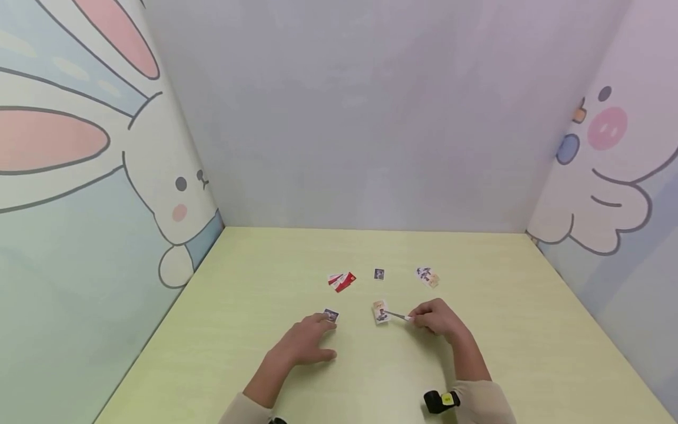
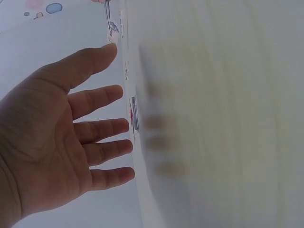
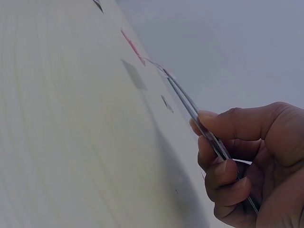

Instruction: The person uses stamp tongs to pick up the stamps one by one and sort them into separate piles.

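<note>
My right hand [image 1: 435, 316] holds slim metal tweezers [image 3: 183, 97] between thumb and curled fingers. The tweezers' tips meet a small white card with orange and dark printing [image 1: 380, 312]. In the left wrist view this printed card [image 2: 113, 32] is raised off the table, and a shadow lies below the tips in the right wrist view. My left hand [image 1: 306, 341] is spread, palm down, with its fingertips beside a small dark picture card [image 1: 331, 315] that they partly cover in the head view. Shadows show apart from the left fingertips in the left wrist view.
Farther back on the pale yellow table [image 1: 265, 253] lie overlapping red-and-white cards [image 1: 343, 281], a single dark card [image 1: 379, 274] and an overlapping group of printed cards [image 1: 427, 277]. A grey back wall [image 1: 371, 118] and side walls with cartoon animals surround the table.
</note>
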Tool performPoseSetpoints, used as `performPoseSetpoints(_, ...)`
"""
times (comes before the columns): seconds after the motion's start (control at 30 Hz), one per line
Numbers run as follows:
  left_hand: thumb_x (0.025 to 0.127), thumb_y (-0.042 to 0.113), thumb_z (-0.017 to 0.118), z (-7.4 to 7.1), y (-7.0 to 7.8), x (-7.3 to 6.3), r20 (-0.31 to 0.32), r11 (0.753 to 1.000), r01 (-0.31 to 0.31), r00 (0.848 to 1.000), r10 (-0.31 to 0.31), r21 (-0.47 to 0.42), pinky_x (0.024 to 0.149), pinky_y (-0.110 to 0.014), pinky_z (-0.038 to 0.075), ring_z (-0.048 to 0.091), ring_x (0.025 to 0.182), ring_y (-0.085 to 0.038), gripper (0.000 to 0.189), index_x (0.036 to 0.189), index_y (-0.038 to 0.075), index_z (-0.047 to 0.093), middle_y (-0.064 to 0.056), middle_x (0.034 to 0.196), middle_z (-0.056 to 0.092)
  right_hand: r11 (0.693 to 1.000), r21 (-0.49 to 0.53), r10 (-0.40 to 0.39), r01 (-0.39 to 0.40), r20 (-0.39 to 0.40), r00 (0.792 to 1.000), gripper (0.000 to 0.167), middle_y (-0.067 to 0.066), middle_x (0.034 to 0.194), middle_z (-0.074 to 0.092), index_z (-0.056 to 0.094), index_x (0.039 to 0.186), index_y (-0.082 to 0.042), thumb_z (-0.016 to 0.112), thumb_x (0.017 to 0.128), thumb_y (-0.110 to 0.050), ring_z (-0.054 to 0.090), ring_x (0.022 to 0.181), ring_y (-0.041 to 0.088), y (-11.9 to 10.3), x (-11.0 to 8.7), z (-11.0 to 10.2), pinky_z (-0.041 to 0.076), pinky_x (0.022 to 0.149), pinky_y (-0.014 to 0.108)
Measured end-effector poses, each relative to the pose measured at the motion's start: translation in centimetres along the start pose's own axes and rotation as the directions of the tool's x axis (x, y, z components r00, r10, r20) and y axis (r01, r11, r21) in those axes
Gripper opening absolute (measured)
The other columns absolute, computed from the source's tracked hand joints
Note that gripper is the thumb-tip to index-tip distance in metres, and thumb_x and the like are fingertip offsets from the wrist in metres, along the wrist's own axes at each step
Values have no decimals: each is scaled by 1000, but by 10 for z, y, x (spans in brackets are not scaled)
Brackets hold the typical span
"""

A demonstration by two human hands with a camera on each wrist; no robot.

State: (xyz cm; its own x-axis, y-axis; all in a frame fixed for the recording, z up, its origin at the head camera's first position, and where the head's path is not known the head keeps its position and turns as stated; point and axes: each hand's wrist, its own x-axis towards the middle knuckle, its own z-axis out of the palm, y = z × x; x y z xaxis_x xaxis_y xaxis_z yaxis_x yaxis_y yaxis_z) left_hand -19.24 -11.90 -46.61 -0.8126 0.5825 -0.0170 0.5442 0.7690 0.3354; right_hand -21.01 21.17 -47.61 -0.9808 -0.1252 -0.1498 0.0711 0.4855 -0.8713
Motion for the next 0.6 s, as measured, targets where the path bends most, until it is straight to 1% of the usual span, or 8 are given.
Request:
performPoseSetpoints(0.2,77,35,72,0,-7,-4,-7,1000,24,1000,-24,8,89,-50,42,47,116,-33,54,121,7,60,-16,128,51,1000,0,17,-17,-33,999,12,5,62,55,71,87,3,64,79,-1,36,46,12,4,-3,-6,31,44,25)
performPoseSetpoints(0.3,77,36,72,1,-9,-4,10,998,56,998,-56,-2,91,-53,40,45,119,-34,56,124,7,59,-17,131,48,999,7,39,-39,-52,998,12,5,62,55,71,87,2,64,79,-2,36,46,12,7,-4,-10,30,43,25)
performPoseSetpoints(0.43,77,37,72,2,-10,-5,34,995,88,996,-87,-40,92,-56,37,40,123,-36,59,126,8,57,-18,135,43,998,19,56,-55,-63,996,12,6,61,54,70,88,2,63,80,-1,35,45,13,12,-6,-14,30,42,25)
performPoseSetpoints(0.6,77,37,73,2,-8,-3,45,995,78,996,-76,-59,95,-53,36,38,124,-36,63,129,7,54,-19,137,41,998,32,57,-55,-68,996,14,7,61,54,70,90,4,61,80,0,35,46,13,15,-8,-19,30,42,25)
